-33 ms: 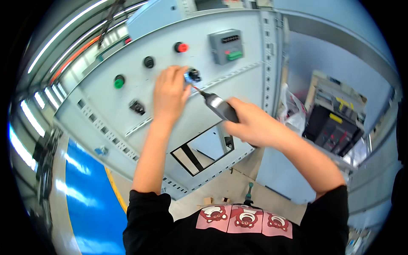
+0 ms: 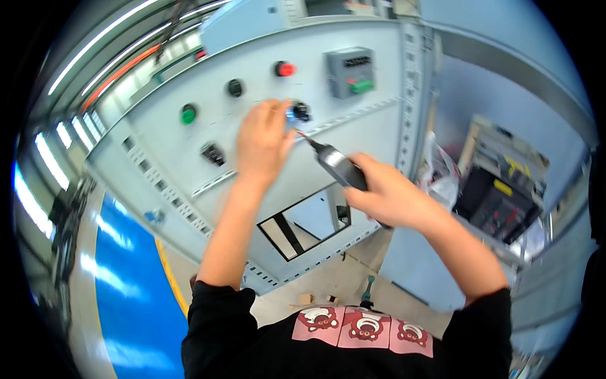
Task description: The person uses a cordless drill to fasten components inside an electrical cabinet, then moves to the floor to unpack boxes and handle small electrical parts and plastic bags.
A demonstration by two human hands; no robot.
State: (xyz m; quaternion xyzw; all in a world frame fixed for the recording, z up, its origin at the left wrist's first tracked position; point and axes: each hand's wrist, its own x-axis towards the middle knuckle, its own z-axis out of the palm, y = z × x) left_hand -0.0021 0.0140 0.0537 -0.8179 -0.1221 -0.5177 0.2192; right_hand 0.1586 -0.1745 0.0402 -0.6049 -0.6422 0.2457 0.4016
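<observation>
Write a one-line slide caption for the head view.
Left hand steadies a small black panel fitting on the pale grey cabinet door while right hand drives a black-handled screwdriver.

Black long sleeves pushed up forearms; black shirt, pink cartoon-bear patches on chest.

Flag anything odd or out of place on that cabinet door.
One thing stands out: a rectangular cutout low in the grey door sits empty, while the other openings hold buttons and a meter. No damage or spill shows.
</observation>
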